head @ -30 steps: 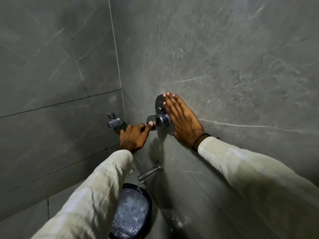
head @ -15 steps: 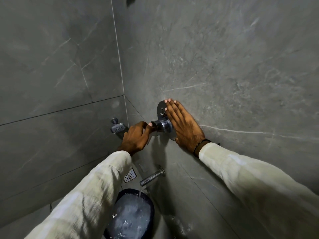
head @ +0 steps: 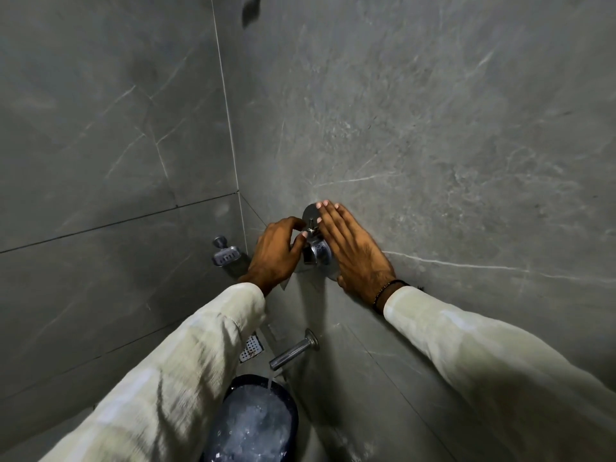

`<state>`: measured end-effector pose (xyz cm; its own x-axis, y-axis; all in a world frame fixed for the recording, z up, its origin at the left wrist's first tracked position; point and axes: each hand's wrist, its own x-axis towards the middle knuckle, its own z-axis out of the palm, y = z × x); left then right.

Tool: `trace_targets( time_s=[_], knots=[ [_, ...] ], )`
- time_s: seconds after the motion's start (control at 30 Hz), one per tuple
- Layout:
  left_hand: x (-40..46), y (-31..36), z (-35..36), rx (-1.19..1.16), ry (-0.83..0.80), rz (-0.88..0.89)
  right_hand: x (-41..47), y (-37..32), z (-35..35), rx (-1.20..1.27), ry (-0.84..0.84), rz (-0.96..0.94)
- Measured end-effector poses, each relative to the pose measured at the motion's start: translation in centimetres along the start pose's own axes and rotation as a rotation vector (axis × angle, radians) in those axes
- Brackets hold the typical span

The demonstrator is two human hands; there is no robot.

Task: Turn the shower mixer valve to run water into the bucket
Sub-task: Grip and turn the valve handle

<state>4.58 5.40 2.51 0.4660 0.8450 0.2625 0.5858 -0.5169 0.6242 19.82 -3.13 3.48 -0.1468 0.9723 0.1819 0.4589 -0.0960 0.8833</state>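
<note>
Fingers of the left hand (head: 275,253) curl around the round chrome shower mixer valve (head: 316,251) on the grey marble-look tiled wall (head: 433,128), thumb at its small top lever, while the right hand (head: 350,251) lies flat and spread beside the valve plate, gripping nothing. Below, the chrome tube spout (head: 293,351) pours a thin stream into the dark blue round bucket (head: 290,405), which looks nearly full of churning water. Overflow onto the floor seems the main risk if the valve opens further; wet chrome could also slip under the grip
</note>
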Motion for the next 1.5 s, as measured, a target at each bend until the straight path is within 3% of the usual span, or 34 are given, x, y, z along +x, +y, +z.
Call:
trace_targets(
  time_s=[0.53,0.87,1.17,1.5],
  knots=[
    [0.7,1.5,-0.2,-0.083,0.060,0.087,0.0,0.0,-0.1,0.012,0.013,0.006],
    [3.3,4.8,-1.5,0.076,-0.084,-0.184,0.2,-0.1,0.2,0.012,0.012,0.009],
    [3.4,5.8,-1.5,0.278,-0.057,-0.154,0.3,-0.2,0.3,0.011,0.010,0.006],
    [1.6,6.2,-0.7,0.188,0.049,-0.163,0.3,-0.1,0.3,-0.001,0.020,0.007]
  ],
)
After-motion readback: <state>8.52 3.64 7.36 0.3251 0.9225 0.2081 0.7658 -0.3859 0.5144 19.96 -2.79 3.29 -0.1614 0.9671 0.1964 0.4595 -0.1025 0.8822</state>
